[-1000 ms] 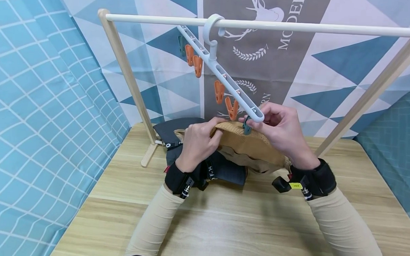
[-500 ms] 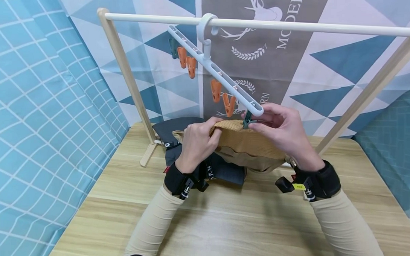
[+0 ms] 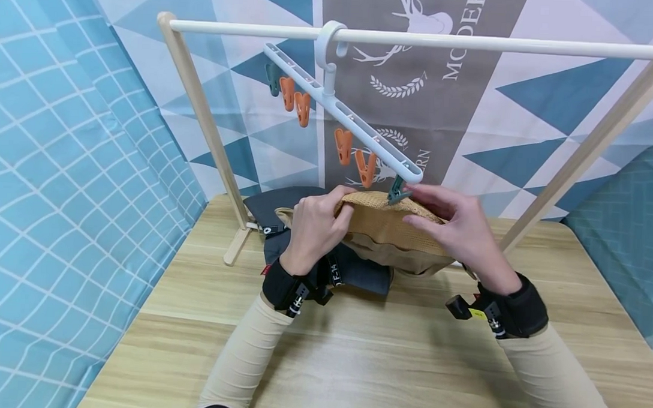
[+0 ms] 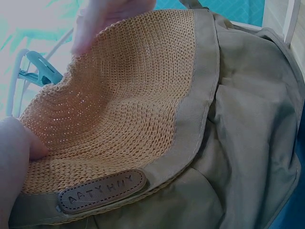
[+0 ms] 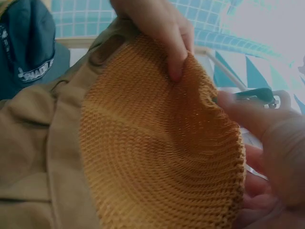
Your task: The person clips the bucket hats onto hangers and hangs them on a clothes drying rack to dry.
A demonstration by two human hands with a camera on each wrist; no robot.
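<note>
Drawn away from the dark green plastic clip (image 3: pixel 397 191) under the near end of the pale blue plastic hanger (image 3: pixel 328 95), the right hand (image 3: pixel 468 227) now sits slightly lower and farther right of that end than half a second ago, when it was pinching the clip. Just below the hanger's near half is a tan hat of woven mesh and khaki cloth (image 3: pixel 385 227); the right thumb and fingers, spread apart, loosely flank its mesh edge without a visible pinch. The clip meets that edge, which suggests its own spring now does the holding there, though how firmly it bites is hard to tell.

Below and left of the hanger's near end, the left hand (image 3: pixel 316 230) grips the same mesh edge between thumb and curled fingers, much as it did earlier.

Against the frame from a second ago, the hanger's hook sits a little farther left along the white rail (image 3: pixel 472 43), and its near end stands a touch higher. Four orange plastic clips (image 3: pixel 343 146) and a second green clip (image 3: pixel 272 79) at the hanger's far end hold nothing. Dark blue-grey cloth headwear with lettered bands (image 3: pixel 367 274) lies on the wood-grain surface (image 3: pixel 343 354) below the hanger.
</note>
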